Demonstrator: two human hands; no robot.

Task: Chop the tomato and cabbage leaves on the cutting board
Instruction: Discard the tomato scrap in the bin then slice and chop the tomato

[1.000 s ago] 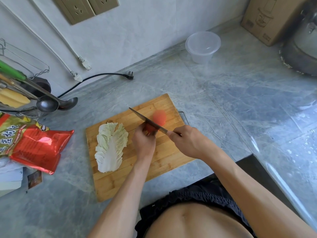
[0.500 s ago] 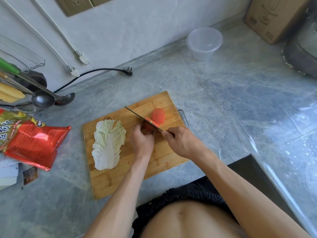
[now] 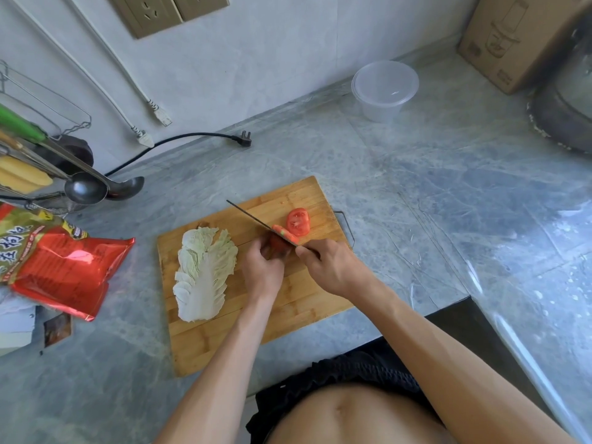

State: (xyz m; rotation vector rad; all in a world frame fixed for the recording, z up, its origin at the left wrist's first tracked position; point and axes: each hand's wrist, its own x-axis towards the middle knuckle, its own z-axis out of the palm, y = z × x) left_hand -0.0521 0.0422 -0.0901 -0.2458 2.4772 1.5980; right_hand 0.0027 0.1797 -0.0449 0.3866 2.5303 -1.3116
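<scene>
A wooden cutting board [image 3: 307, 318] lies on the grey marble counter. On its left part rest pale cabbage leaves [image 3: 205, 270], whole. My left hand [image 3: 264, 267] grips the tomato [image 3: 278, 246], which is mostly hidden under its fingers. My right hand [image 3: 333, 267] grips the handle of a knife [image 3: 256, 221] whose blade runs up to the left through the tomato. A fresh slice leans against the blade. Beyond the blade a cut tomato slice [image 3: 298, 221] lies flat on the board.
A red snack bag [image 3: 61, 261] lies left of the board. Ladles [image 3: 89, 187] and a utensil rack stand at the far left. A black plug [image 3: 243, 141] lies behind the board. A clear plastic tub [image 3: 384, 88], a cardboard box [image 3: 519, 40] and a pot [image 3: 563, 104] stand at the back right.
The knife has cut down through the tomato, and a second slice now stands against the blade. The first slice lies flat with its cut face up. My left hand has shifted slightly back.
</scene>
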